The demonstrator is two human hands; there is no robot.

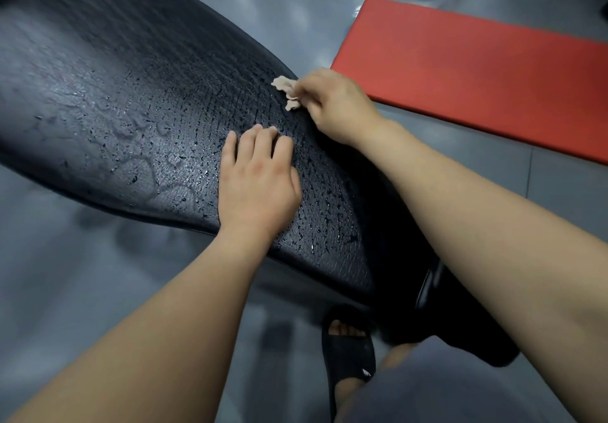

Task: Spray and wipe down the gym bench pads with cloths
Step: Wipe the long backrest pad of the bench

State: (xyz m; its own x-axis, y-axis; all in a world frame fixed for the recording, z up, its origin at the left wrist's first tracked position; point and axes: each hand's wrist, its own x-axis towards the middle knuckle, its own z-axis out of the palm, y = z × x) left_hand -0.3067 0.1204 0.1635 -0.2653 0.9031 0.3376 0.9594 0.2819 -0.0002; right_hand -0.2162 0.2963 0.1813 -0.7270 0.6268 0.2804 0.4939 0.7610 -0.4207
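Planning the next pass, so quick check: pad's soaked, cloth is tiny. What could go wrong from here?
The cloth is a small wad in the right hand, yet droplets cover most of the black pad; it may saturate and only smear. The left hand rests on the wet surface and could slip. Runoff might drip onto the floor by the slipper.

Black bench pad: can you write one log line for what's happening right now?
black bench pad: wet, beaded | right hand: grips beige cloth at pad's edge | left hand: rests on pad
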